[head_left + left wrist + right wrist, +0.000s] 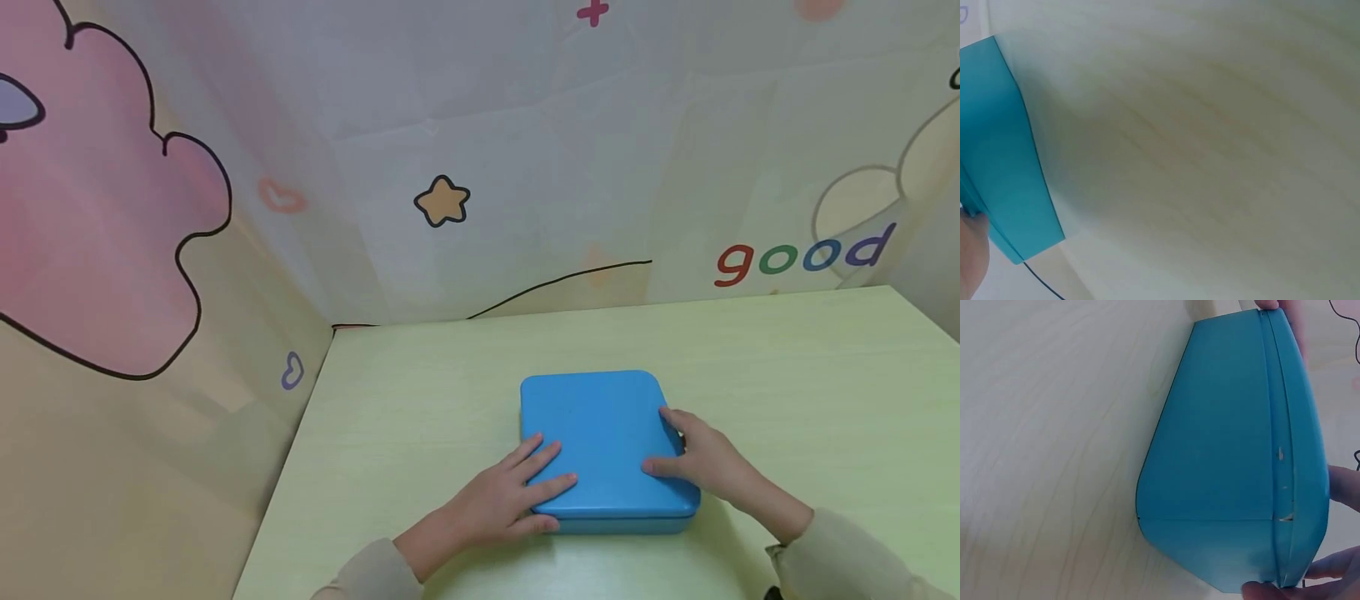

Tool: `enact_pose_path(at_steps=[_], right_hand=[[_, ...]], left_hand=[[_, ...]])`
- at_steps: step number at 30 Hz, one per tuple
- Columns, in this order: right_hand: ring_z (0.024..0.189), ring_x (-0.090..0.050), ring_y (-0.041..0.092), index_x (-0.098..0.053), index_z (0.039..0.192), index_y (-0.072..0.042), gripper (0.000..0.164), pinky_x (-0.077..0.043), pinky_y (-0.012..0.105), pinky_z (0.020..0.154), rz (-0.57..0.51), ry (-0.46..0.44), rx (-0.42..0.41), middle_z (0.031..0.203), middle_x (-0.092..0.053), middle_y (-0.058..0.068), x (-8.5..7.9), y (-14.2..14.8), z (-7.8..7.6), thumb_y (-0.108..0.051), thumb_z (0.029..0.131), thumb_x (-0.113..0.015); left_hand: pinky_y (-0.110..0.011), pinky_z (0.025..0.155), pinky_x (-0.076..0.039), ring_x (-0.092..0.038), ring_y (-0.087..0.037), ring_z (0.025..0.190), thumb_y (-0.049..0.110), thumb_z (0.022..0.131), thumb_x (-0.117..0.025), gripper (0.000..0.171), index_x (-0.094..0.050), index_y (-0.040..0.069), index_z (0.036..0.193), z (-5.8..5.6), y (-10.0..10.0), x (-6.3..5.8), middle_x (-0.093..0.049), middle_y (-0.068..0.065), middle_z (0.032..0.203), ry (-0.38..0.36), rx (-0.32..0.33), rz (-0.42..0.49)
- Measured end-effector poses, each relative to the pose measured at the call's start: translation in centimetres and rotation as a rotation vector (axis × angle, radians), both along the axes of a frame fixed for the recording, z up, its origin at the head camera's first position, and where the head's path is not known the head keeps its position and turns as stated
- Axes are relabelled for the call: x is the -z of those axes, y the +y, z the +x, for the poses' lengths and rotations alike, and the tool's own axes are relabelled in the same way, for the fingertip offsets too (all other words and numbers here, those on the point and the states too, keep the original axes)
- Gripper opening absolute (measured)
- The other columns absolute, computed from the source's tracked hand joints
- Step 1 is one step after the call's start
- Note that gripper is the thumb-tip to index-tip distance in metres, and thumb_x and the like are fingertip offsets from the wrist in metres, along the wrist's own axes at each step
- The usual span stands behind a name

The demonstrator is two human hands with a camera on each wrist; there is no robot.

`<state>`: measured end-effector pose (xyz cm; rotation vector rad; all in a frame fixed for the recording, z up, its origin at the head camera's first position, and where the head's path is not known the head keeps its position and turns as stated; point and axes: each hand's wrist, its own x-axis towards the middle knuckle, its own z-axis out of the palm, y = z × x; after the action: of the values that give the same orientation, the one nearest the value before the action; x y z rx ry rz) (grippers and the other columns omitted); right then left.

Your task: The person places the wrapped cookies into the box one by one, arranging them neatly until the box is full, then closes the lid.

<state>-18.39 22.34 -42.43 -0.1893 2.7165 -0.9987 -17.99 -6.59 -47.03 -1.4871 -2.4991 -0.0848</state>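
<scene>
A blue lidded box [592, 442] with rounded corners lies flat on the table, its lid on. My left hand [498, 500] rests on the lid's front left corner, fingers straight and spread, the thumb along the front edge. On the right side, my right hand [708, 458] grips the box's edge, thumb on top and a fingertip at the lid's rim; its other fingers are hidden. The left wrist view has a side wall of the box [1007, 162] and a thumb at the lid seam. Small scuffs mark the seam on the box [1222, 444] in the right wrist view.
The pale wood-grain table [405, 417] stretches out on both sides of the box. Behind it hangs a printed cloth backdrop [525, 150] with a star and the word "good". A side panel [247, 400] with a pink drawing borders the table's left edge.
</scene>
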Motion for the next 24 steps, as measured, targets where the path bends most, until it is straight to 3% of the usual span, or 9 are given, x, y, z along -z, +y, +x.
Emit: enact_pose_path(at_steps=[4,8,10,15,18,24], right_hand=[[0.119,-0.028,0.053,-0.017,0.134,0.015,0.099,-0.035,0.057,0.091,-0.01,-0.03,-0.016,0.135,-0.021,0.037,0.0,0.0,0.0,-0.041,0.071,-0.069],[0.12,-0.026,0.053,-0.016,0.134,0.014,0.098,-0.034,0.058,0.092,-0.02,-0.041,-0.015,0.136,-0.02,0.037,0.0,-0.1,-0.1,-0.041,0.072,-0.068],[0.12,-0.025,0.054,-0.016,0.135,0.013,0.097,-0.033,0.059,0.092,-0.018,-0.034,-0.015,0.137,-0.017,0.036,0.0,-0.2,-0.3,-0.042,0.073,-0.067],[0.125,-0.016,0.052,-0.018,0.136,0.01,0.091,-0.024,0.064,0.095,-0.027,0.027,-0.027,0.141,-0.01,0.032,-0.1,-0.6,-1.2,-0.04,0.076,-0.064],[0.126,-0.014,0.052,-0.017,0.137,0.01,0.089,-0.021,0.064,0.096,-0.036,0.04,-0.034,0.142,-0.008,0.031,-0.2,-0.8,-1.8,-0.038,0.078,-0.063],[0.126,-0.014,0.052,-0.016,0.136,0.01,0.09,-0.022,0.064,0.095,-0.01,0.038,-0.051,0.142,-0.008,0.031,-0.2,-0.9,-2.7,-0.039,0.078,-0.063]], left_hand=[[-0.031,0.105,-0.031,-0.021,-0.028,0.134,0.053,0.089,-0.036,0.055,-0.033,0.027,0.137,-0.2,0.1,-0.4,-0.029,-0.007,0.144,0.006,-0.011,-0.018],[-0.032,0.105,-0.031,-0.027,-0.022,0.132,0.057,0.086,-0.037,0.06,-0.034,0.025,0.137,-0.8,0.2,-1.1,-0.033,-0.002,0.142,-0.081,-0.058,0.004],[-0.033,0.105,-0.03,-0.027,-0.021,0.133,0.056,0.087,-0.036,0.06,-0.034,0.022,0.137,-1.3,0.3,-1.5,-0.032,-0.002,0.143,-0.136,-0.109,0.021],[-0.037,0.108,-0.025,-0.016,-0.021,0.136,0.05,0.092,-0.028,0.06,-0.027,0.013,0.14,-3.4,0.6,-2.0,-0.02,-0.006,0.147,-0.266,-0.315,0.038],[-0.038,0.108,-0.024,-0.012,-0.021,0.137,0.048,0.093,-0.026,0.061,-0.023,0.01,0.14,-4.7,0.8,-1.9,-0.017,-0.006,0.148,-0.324,-0.393,0.039],[-0.037,0.109,-0.023,-0.013,-0.022,0.137,0.048,0.093,-0.026,0.062,-0.021,0.008,0.141,-6.0,1.1,-1.7,-0.016,-0.006,0.148,-0.368,-0.414,0.039]])
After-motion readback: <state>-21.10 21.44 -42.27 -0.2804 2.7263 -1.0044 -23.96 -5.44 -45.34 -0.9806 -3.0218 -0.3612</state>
